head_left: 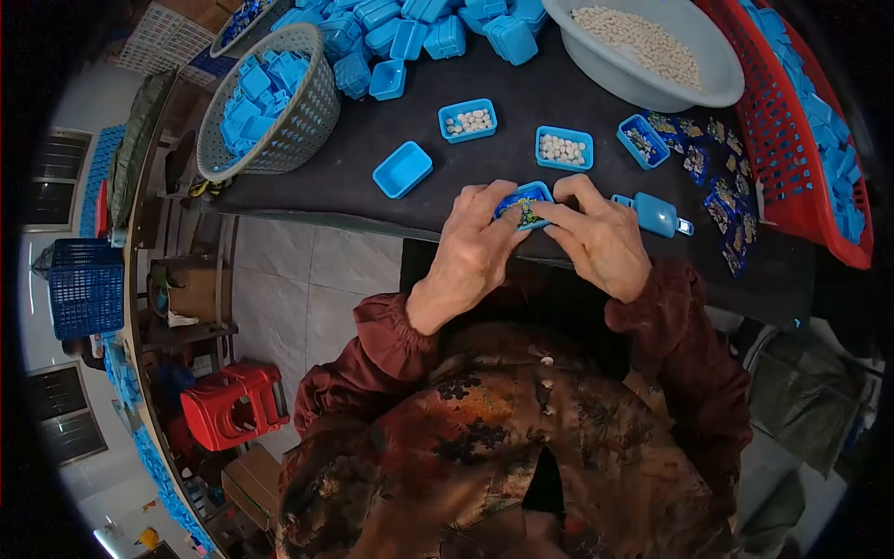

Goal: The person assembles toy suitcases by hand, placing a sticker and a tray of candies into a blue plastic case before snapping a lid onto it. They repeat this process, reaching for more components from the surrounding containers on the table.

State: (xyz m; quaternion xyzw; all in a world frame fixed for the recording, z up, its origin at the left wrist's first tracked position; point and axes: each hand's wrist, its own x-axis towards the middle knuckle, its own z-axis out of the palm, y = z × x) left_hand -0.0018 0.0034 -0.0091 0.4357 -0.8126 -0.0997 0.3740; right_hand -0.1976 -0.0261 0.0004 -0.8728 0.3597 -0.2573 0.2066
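The left hand [472, 248] and right hand [603, 240] share a grip on a small blue box [546, 190], fingers touching the printed packet [529, 211] inside.

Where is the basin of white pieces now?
In the head view, the basin sits at upper right on the dark table, left of the red basket and beyond the right hand.

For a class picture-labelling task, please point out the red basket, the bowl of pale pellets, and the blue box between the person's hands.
Red basket [787, 172]: head view, on its side wall.
Bowl [605, 73]: head view, on its near wall.
Blue box [534, 186]: head view, on its far rim.
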